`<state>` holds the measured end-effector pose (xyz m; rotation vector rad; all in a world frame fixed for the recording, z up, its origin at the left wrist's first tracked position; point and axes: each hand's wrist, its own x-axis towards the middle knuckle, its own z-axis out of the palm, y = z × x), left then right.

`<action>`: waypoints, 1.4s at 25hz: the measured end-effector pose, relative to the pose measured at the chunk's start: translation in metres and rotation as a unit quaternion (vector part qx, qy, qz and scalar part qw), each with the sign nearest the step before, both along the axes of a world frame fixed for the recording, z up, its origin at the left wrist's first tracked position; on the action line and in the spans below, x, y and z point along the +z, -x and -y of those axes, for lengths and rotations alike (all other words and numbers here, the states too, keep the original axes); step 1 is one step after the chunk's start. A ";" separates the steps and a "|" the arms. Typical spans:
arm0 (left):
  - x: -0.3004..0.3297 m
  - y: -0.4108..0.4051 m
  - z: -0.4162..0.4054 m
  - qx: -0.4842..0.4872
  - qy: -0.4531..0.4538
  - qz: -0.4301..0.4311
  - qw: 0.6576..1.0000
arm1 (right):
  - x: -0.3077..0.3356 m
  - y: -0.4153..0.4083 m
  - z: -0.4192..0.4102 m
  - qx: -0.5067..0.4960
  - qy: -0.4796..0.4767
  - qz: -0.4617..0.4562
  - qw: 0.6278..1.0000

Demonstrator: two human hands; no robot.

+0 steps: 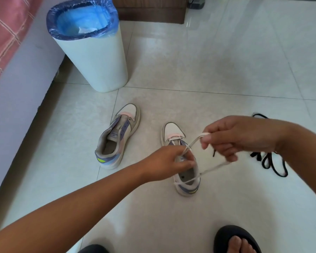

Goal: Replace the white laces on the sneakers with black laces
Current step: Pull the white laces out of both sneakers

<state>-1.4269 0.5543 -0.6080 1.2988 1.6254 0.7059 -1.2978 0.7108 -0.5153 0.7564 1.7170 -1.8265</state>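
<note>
I have the white lace (193, 143) pinched in both grips, left hand (169, 161) and right hand (233, 136), above the right sneaker (187, 181) mid-floor. It's light, limp and thin; I'd hold near the tips. Black laces (270, 161) lie at the floor's right edge.

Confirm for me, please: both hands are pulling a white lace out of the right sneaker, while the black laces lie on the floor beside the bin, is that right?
Not quite. The black laces lie on the floor at the far right, well away from the bin, as the head view shows. The rest holds: the left hand and right hand pinch the white lace over the right sneaker.
</note>
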 end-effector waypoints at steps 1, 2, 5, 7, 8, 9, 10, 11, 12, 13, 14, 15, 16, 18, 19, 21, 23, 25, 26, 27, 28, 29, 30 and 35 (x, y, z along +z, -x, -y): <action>-0.006 0.004 0.007 0.017 0.012 -0.005 1.000 | 0.000 -0.006 -0.015 -0.017 -0.019 0.019 0.999; -0.013 0.010 0.014 0.034 0.013 -0.015 0.999 | -0.001 -0.012 -0.030 -0.024 -0.046 0.040 0.998; -0.026 0.019 0.031 0.051 0.047 0.020 0.997 | -0.022 -0.030 -0.072 0.016 -0.190 0.112 0.975; -0.030 0.015 0.036 0.044 0.082 0.090 0.992 | -0.050 -0.029 -0.080 0.089 -0.312 0.160 0.932; -0.031 0.013 0.035 0.050 0.085 0.108 0.989 | -0.066 -0.024 -0.077 0.124 -0.365 0.172 0.907; -0.030 0.013 0.030 0.067 0.081 0.108 0.988 | -0.082 -0.017 -0.070 0.152 -0.409 0.164 0.885; -0.030 0.015 0.021 0.099 0.075 0.099 0.987 | -0.094 -0.007 -0.059 0.164 -0.444 0.145 0.869; -0.031 0.019 0.010 0.140 0.072 0.078 0.984 | -0.104 0.002 -0.047 0.161 -0.462 0.124 0.863; -0.034 0.024 -0.003 0.178 0.070 0.042 0.981 | -0.108 0.012 -0.035 0.158 -0.465 0.103 0.865; -0.036 0.029 -0.017 0.200 0.069 -0.008 0.977 | -0.111 0.020 -0.026 0.161 -0.456 0.088 0.871; -0.039 0.034 -0.029 0.202 0.069 -0.069 0.975 | -0.110 0.027 -0.016 0.166 -0.437 0.084 0.880; -0.043 0.036 -0.040 0.181 0.069 -0.129 0.972 | -0.110 0.030 -0.010 0.167 -0.414 0.091 0.890; -0.048 0.037 -0.049 0.146 0.068 -0.179 0.970 | -0.111 0.030 -0.004 0.166 -0.393 0.098 0.899; -0.057 0.034 -0.063 0.062 0.078 -0.251 0.963 | -0.115 0.025 0.008 0.160 -0.379 0.106 0.905; -0.061 0.031 -0.068 0.022 0.087 -0.288 0.953 | -0.118 0.023 0.014 0.150 -0.380 0.106 0.907; -0.066 0.025 -0.077 -0.034 0.093 -0.371 0.923 | -0.127 0.019 0.025 0.138 -0.410 0.109 0.895; -0.066 0.021 -0.085 -0.071 0.099 -0.428 0.896 | -0.134 0.020 0.030 0.164 -0.466 0.114 0.862; -0.066 0.020 -0.090 -0.103 0.113 -0.450 0.880 | -0.139 0.021 0.032 0.194 -0.498 0.109 0.838; -0.066 0.021 -0.091 -0.117 0.114 -0.457 0.874 | -0.142 0.020 0.033 0.201 -0.502 0.104 0.835; -0.066 0.022 -0.091 -0.131 0.110 -0.463 0.870 | -0.144 0.019 0.035 0.204 -0.502 0.098 0.835; -0.065 0.023 -0.090 -0.145 0.100 -0.468 0.866 | -0.146 0.017 0.037 0.203 -0.502 0.092 0.836; -0.065 0.024 -0.088 -0.153 0.088 -0.472 0.864 | -0.148 0.015 0.039 0.201 -0.503 0.085 0.837; -0.066 0.026 -0.087 -0.155 0.075 -0.475 0.863 | -0.150 0.013 0.039 0.197 -0.503 0.082 0.838; -0.051 0.050 -0.088 -0.052 0.049 -0.443 0.894 | -0.147 0.006 0.024 0.172 -0.508 0.076 0.841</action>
